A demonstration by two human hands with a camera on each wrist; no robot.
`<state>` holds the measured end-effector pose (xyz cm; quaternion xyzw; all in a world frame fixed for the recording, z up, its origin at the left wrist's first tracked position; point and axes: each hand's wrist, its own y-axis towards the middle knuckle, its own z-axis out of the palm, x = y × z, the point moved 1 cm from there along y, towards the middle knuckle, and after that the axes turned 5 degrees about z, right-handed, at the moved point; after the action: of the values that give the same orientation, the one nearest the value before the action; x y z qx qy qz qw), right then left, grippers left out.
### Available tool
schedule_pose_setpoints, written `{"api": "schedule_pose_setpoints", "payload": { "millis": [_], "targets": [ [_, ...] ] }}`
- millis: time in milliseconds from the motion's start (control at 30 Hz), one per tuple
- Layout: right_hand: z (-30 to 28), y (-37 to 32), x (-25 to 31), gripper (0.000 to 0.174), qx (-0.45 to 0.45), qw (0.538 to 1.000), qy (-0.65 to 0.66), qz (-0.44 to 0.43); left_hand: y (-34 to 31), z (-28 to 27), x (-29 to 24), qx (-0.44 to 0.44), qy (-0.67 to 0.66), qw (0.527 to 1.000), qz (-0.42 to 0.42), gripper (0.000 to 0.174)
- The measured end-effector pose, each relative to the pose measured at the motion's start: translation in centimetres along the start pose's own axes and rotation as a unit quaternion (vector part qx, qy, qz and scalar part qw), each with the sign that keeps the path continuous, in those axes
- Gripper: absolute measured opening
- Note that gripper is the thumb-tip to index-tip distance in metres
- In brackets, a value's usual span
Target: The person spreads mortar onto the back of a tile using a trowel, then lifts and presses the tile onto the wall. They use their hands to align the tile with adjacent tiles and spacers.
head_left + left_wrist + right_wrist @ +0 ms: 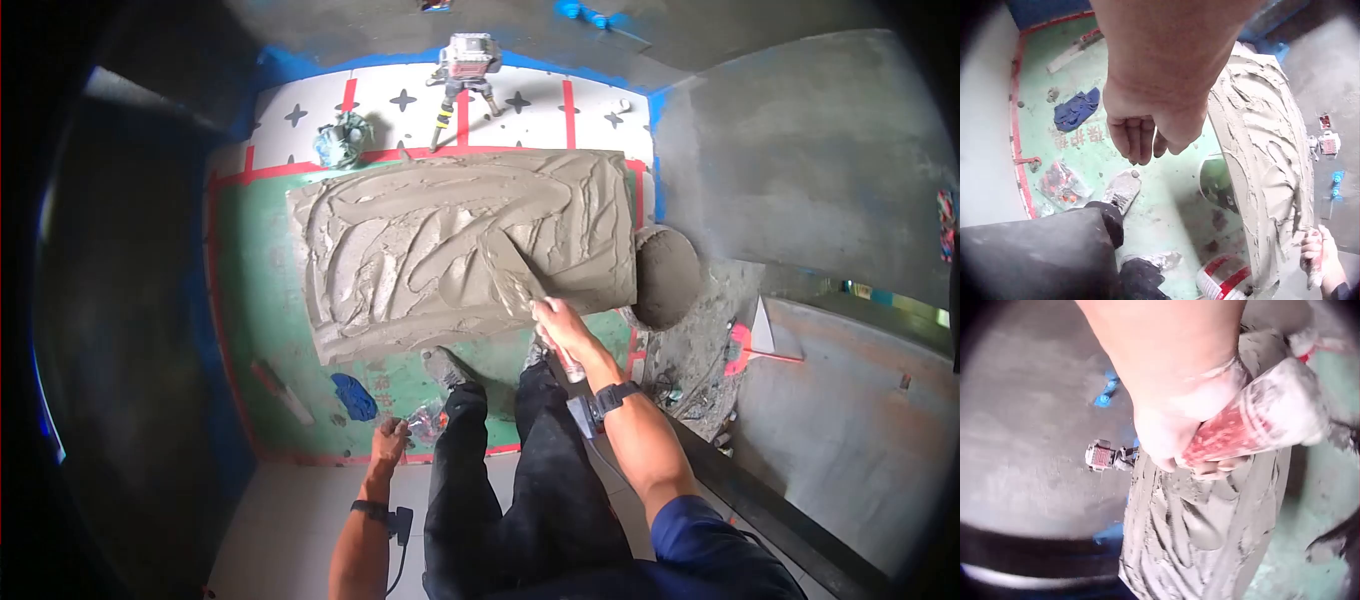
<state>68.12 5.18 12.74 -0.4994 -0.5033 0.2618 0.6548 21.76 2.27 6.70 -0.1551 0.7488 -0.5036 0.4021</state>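
A large rectangular slab covered in wet grey mortar lies across the middle of the head view. The right hand grips the red handle of a trowel, whose blade lies on the mortar near the slab's right part. In the right wrist view the fingers wrap round the red, mortar-smeared handle; the blade is hidden there. The left hand hangs over the floor, away from the slab, holding nothing. Its fingers droop loosely bent in the left wrist view.
A mortar-stained bucket stands at the slab's right end. Behind the slab are a tripod-mounted device and a crumpled bag. A blue cloth, a plastic bag and a long flat tool lie on the green floor covering.
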Motion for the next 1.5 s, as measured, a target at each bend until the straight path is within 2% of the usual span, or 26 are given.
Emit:
{"api": "schedule_pose_setpoints", "payload": {
  "millis": [33, 67, 167, 233, 300, 367, 433, 467, 533, 567, 633, 700, 767, 800, 833, 867, 900, 933, 967, 1000, 1033, 1133, 1233, 1367, 1433, 1500],
  "targets": [
    [-1.6, -0.6, -0.3, 0.04, -0.118, 0.962, -0.234, -0.081, 0.2, 0.3, -0.6, -0.003, -0.014, 1.0, 0.016, 0.032],
    [-3.2, -1.5, -0.1, 0.051, -0.23, 0.849, -0.451, -0.153, 0.3, 0.6, -1.1, -0.005, -0.028, 0.999, 0.032, 0.033],
    [-10.2, -1.9, 1.1, 0.044, -0.317, 0.784, -0.53, -0.062, 0.9, 0.9, -2.4, -0.011, 0.012, 0.998, 0.055, 0.033],
    [-15.1, -0.1, 1.2, 0.043, -0.346, 0.787, -0.497, -0.116, 1.0, 1.2, -2.4, -0.017, 0.001, 0.998, 0.053, 0.033],
    [-17.6, 1.0, 3.6, 0.043, -0.363, 0.765, -0.509, -0.151, 0.8, 1.4, -1.7, -0.01, 0.038, 0.997, 0.072, 0.033],
    [-19.4, 1.9, 7.1, 0.042, -0.353, 0.749, -0.541, -0.146, 0.8, 1.9, 0.7, -0.003, 0.054, 0.996, 0.065, 0.031],
    [-20.3, 2.5, 10.2, 0.044, -0.35, 0.745, -0.552, -0.133, 0.3, 2.1, 2.1, 0.01, 0.076, 0.997, 0.019, 0.032],
    [-21.5, 4.6, 9.7, 0.044, -0.346, 0.75, -0.548, -0.128, -0.6, 2.4, 1.6, 0.011, 0.065, 0.998, 0.012, 0.032],
    [-24.1, 8.8, 7.6, 0.044, -0.379, 0.751, -0.474, -0.258, -1.9, 3.3, 1.5, 0.006, 0.064, 0.998, -0.004, 0.034],
    [-23.3, 6.9, 6.7, 0.038, -0.2, 0.963, -0.139, -0.113, -1.7, 3.8, 2.0, -0.001, 0.054, 0.998, -0.012, 0.036],
    [-20.5, 3.1, 4.4, 0.031, -0.095, 0.993, 0.063, -0.035, -1.5, 4.8, 2.1, 0.006, 0.042, 0.999, 0.009, 0.035],
    [-18.4, -0.6, 1.9, 0.03, -0.064, 0.996, 0.056, 0.004, -1.3, 6.2, 0.9, 0.014, 0.083, 0.996, 0.009, 0.036],
    [-18.7, -2.0, -0.6, 0.031, -0.006, 0.995, -0.097, -0.023, -1.0, 7.0, -1.0, 0.015, 0.065, 0.998, 0.017, 0.033],
    [-18.5, -2.3, -2.1, 0.036, -0.127, 0.961, -0.241, -0.056, -0.6, 7.1, -1.6, 0.014, 0.083, 0.995, 0.052, 0.032],
    [-18.4, -2.5, -4.4, 0.036, -0.13, 0.962, -0.236, -0.052, -0.1, 7.3, -2.4, 0.016, 0.102, 0.991, 0.089, 0.03],
    [-18.8, -1.9, -7.3, 0.038, -0.269, 0.873, -0.377, -0.155, -0.6, 7.6, -4.2, 0.012, 0.054, 0.995, 0.078, 0.029],
    [-19.3, -0.8, -10.2, 0.04, -0.39, 0.732, -0.5, -0.249, 0.0, 7.5, -4.3, 0.018, 0.056, 0.995, 0.079, 0.029],
    [-20.1, 1.2, -13.7, 0.033, -0.423, 0.73, -0.455, -0.284, 0.6, 6.9, -4.1, 0.02, 0.073, 0.991, 0.115, 0.029],
    [-18.9, -1.2, -12.5, 0.033, -0.423, 0.732, -0.456, -0.28, 1.1, 6.2, -3.4, 0.022, 0.09, 0.985, 0.148, 0.03],
    [-17.9, -3.8, -11.5, 0.03, -0.292, 0.929, -0.188, -0.125, 1.6, 5.4, -2.8, 0.036, 0.056, 0.984, 0.164, 0.032],
    [-16.5, -6.4, -10.0, 0.027, -0.119, 0.986, 0.11, 0.044, 1.4, 4.7, -2.7, 0.039, 0.057, 0.984, 0.164, 0.032],
    [-15.8, -9.3, -10.6, 0.029, -0.09, 0.987, 0.116, 0.062, 0.2, 2.6, -2.5, 0.012, 0.054, 0.997, 0.061, 0.034],
    [-16.1, -11.1, -12.6, 0.029, -0.098, 0.987, 0.105, 0.071, -0.2, 0.4, -0.6, -0.006, 0.043, 0.999, 0.022, 0.034],
    [-18.7, -14.4, -15.1, 0.027, -0.094, 0.988, 0.079, 0.095, -0.3, -2.7, 0.4, -0.036, 0.055, 0.998, 0.018, 0.032],
    [-20.3, -15.7, -15.6, 0.025, -0.159, 0.981, 0.061, 0.097, 1.0, -4.5, 1.8, -0.036, 0.04, 0.998, 0.017, 0.031],
    [-22.0, -15.0, -16.7, 0.027, -0.27, 0.959, 0.013, 0.082, 1.8, -6.2, 2.6, -0.054, 0.057, 0.996, 0.039, 0.031]
  ]
}}
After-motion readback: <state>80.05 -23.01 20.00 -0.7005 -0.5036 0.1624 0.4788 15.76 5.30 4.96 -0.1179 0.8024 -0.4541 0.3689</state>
